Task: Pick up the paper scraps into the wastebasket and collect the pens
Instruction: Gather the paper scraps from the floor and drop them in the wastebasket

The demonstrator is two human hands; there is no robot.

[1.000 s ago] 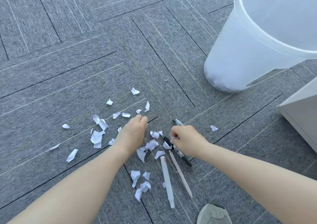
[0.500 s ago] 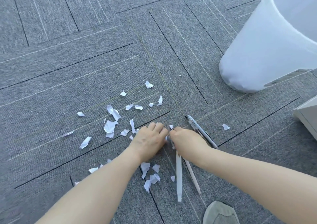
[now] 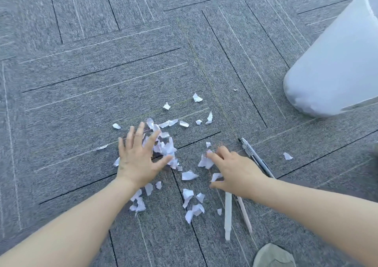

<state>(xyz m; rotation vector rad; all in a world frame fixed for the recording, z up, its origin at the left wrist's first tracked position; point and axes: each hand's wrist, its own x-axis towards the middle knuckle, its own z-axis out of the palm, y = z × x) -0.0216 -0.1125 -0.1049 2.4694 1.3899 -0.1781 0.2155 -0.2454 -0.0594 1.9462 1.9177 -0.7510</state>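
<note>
Grey carpet (image 3: pixel 102 82) in a herringbone of tiles fills the view and bears everything here. The translucent white wastebasket (image 3: pixel 337 66) stands well apart from both hands, up and to the right of the right hand, its rim cut off by the picture's edge. Both bare forearms reach in from below.

The left hand (image 3: pixel 139 158) lies palm down with fingers spread wide, holding nothing; a bunched heap of scraps (image 3: pixel 165 148) sits just beside its fingertips and thumb, on the side toward the right hand, and touches them. More scraps lie beyond the fingertips, one small piece just left of them, and a few under and beside the left wrist.

The right hand (image 3: pixel 235 170) is palm down too, fingers curled loosely over the carpet; its fingertips touch a crumpled scrap, though whether they grip it cannot be told through the blur. Other scraps lie between the two hands and just below them. One scrap lies alone, well right of the right hand.

Three pens lie by the right hand. A dark pen (image 3: pixel 253 156) runs diagonally just beyond its outer edge, partly hidden by the wrist. A white pen (image 3: pixel 228 215) and a thinner pinkish pen (image 3: pixel 244 215) stick out side by side from under the wrist, toward the person. A grey shoe tip (image 3: pixel 272 256) shows at the bottom edge.
</note>
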